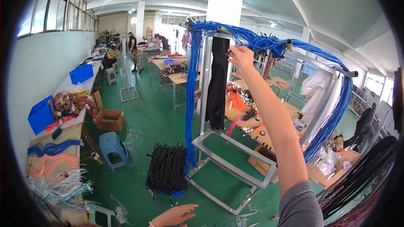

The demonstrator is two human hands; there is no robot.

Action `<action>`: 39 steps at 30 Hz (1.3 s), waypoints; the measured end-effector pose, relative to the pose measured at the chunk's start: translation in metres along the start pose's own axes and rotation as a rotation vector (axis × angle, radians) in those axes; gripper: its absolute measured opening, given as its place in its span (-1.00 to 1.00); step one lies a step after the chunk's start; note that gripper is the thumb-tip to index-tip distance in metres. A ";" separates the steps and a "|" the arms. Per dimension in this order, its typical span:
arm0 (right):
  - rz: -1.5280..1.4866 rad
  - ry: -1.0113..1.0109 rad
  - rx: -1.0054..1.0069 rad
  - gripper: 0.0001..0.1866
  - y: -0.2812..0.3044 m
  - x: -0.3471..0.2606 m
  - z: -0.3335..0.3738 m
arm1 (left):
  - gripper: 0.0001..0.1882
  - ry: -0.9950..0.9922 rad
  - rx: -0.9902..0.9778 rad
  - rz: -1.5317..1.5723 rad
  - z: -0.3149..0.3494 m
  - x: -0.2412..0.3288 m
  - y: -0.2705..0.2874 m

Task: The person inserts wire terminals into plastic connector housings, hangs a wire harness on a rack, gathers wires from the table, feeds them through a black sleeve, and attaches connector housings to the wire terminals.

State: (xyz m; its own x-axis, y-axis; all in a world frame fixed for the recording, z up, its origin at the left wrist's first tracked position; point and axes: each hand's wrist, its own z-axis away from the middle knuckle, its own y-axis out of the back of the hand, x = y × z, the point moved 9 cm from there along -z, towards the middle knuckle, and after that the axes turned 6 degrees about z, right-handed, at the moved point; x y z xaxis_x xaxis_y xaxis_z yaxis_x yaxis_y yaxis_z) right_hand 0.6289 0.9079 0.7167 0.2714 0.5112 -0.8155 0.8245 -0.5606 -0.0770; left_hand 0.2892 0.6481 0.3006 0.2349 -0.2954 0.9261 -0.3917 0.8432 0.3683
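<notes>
My right hand is raised to the top of a grey metal rack, just under the bundle of long blue wires draped over its bars. Its fingers are pinched together beside the black cloth hanging from the rack; what they grip, if anything, is too small to make out. Low in front of me, my left hand is held out with its fingers stretched and nothing in it. Beyond it, a thick bundle of black cables or tubes lies at the foot of the rack.
Left of the rack stand a blue stool and a cardboard box. Along the left wall runs a worktable with blue bins and wire bundles. Behind the rack, a table carries orange wires. Dark cables hang at right. Several people work farther back.
</notes>
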 end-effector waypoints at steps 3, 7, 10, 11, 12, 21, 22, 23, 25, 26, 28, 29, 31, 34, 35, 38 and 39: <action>-0.103 0.049 0.024 -0.79 0.000 -0.004 0.008 | -0.53 -0.038 -0.033 0.003 -0.007 -0.017 0.030; -0.133 -0.012 0.073 -0.81 0.010 0.004 0.013 | -0.55 -0.120 -0.073 -0.057 -0.030 -0.003 0.084; -0.074 -0.039 -0.006 -0.86 0.012 0.013 0.009 | -0.62 -0.317 -0.032 -0.200 -0.068 0.042 0.140; -0.034 0.006 -0.038 -0.89 0.015 0.012 0.010 | -0.68 -0.452 0.132 -0.168 -0.085 0.079 0.169; -0.057 -0.003 -0.030 -0.90 0.016 0.010 0.016 | -0.70 -0.531 0.222 -0.262 -0.107 0.114 0.196; 0.146 0.108 -0.020 -0.83 0.014 -0.011 0.026 | -0.84 -1.163 0.888 -0.223 -0.256 0.350 0.317; 0.226 0.097 -0.009 -0.84 0.017 -0.012 0.026 | -0.86 -1.099 0.799 -0.198 -0.273 0.354 0.316; 0.306 0.089 0.007 -0.85 0.022 -0.014 0.024 | -0.86 -1.110 0.793 -0.196 -0.280 0.356 0.315; 0.330 0.101 0.016 -0.87 0.026 -0.015 0.019 | -0.88 -1.120 0.854 -0.260 -0.287 0.358 0.321; 0.324 0.130 -0.005 -0.87 0.026 -0.016 0.018 | -0.88 -1.058 0.712 -0.175 -0.298 0.357 0.321; 0.314 0.157 -0.025 -0.87 0.030 -0.014 0.018 | -0.89 -1.055 0.619 -0.086 -0.302 0.362 0.315; 0.291 0.168 -0.024 -0.86 0.029 -0.017 0.018 | -0.89 -1.051 0.540 0.001 -0.305 0.362 0.315; 0.262 0.179 -0.028 -0.85 0.024 -0.017 0.019 | -0.88 -0.993 0.535 0.010 -0.315 0.355 0.321; 0.244 0.160 0.091 -0.79 0.035 -0.016 0.015 | -0.88 -0.930 0.559 0.020 -0.331 0.350 0.322; 0.118 0.011 0.086 -0.83 0.040 -0.003 0.012 | -0.89 -0.919 0.593 0.017 -0.335 0.349 0.323; -0.100 -0.162 0.050 -0.89 0.033 0.008 0.014 | -0.91 -1.022 0.818 -0.098 -0.339 0.334 0.346; -0.181 -0.182 0.035 -0.92 0.031 0.007 0.017 | -0.91 -1.022 0.818 -0.099 -0.342 0.330 0.347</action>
State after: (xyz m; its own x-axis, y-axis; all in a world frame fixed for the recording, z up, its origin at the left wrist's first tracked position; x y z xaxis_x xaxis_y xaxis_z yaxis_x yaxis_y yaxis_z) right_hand 0.6483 0.8831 0.6986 0.0247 0.4814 -0.8762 0.8327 -0.4948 -0.2484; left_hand 0.5350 0.9969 0.7058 -0.3407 -0.8494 0.4030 -0.9193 0.3908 0.0466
